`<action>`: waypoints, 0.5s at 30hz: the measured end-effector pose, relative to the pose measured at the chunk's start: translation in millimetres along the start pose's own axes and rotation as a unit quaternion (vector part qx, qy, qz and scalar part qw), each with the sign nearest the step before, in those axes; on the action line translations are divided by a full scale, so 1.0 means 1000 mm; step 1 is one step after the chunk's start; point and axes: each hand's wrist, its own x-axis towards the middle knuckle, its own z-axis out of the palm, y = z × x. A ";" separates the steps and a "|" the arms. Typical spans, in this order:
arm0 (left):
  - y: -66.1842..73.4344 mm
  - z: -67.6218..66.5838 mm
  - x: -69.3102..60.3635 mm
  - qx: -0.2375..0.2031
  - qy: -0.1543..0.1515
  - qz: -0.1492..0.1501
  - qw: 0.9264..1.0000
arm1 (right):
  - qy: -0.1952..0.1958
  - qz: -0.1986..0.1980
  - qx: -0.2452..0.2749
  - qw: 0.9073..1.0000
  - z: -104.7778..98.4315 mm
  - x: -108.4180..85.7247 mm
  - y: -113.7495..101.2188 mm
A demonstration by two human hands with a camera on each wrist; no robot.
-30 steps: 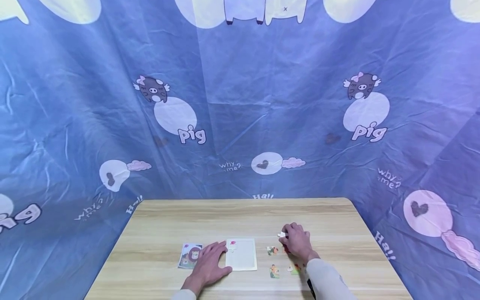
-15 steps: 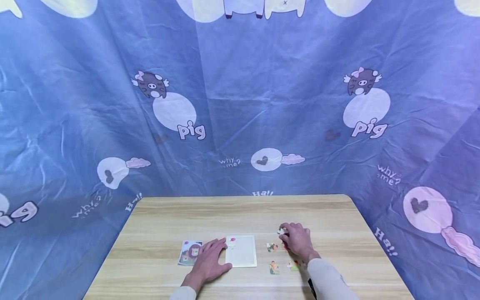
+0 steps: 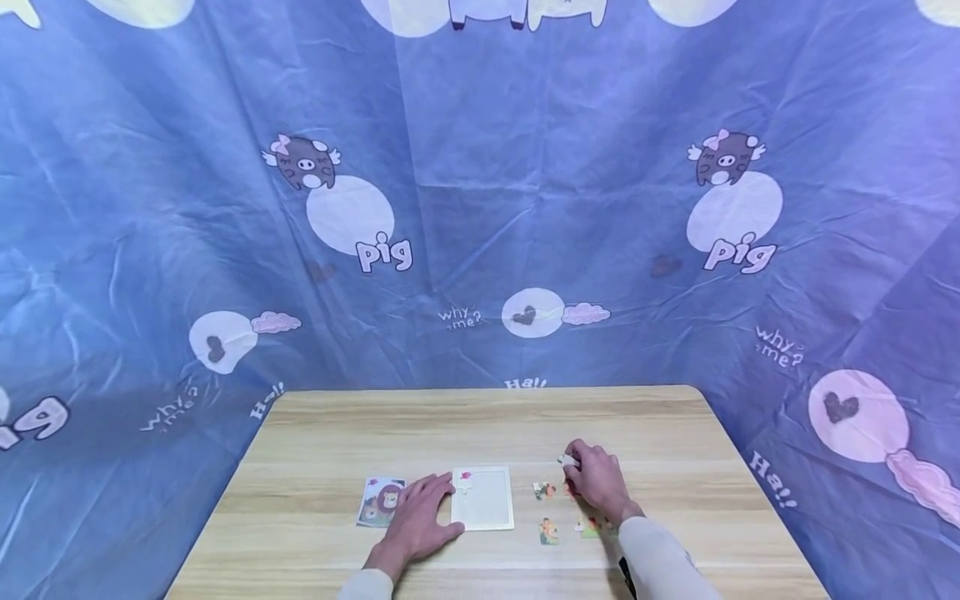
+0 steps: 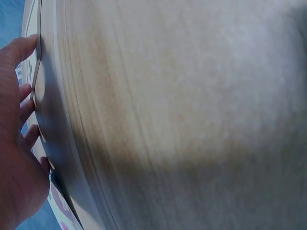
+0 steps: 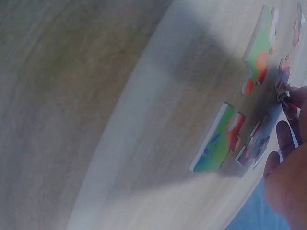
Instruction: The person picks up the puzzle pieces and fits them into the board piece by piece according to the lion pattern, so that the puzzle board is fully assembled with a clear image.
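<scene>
At right hand (image 3: 597,478): puzzle piece (image 3: 567,460) (whitish).

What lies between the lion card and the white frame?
The head view shows the left hand between the lion card and the white frame, hiding part of the card's right side.

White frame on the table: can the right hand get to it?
Probably yes: the right hand holds a puzzle piece, but only flat pieces and tabletop seem to lie between it and the white frame.

White-rimmed tray (image 3: 491,504), green-and-orange puzzle pieces (image 5: 259,50)
</scene>
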 end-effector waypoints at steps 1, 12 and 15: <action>0.000 0.000 0.000 0.001 0.002 0.002 1.000 | 0.004 0.000 0.001 1.000 0.000 0.000 0.001; -0.001 0.002 -0.001 0.006 0.010 0.005 1.000 | 0.045 -0.046 0.011 0.998 -0.002 -0.006 0.005; -0.001 0.002 0.000 0.005 0.012 0.005 1.000 | 0.035 -0.032 0.030 0.998 -0.002 -0.005 0.003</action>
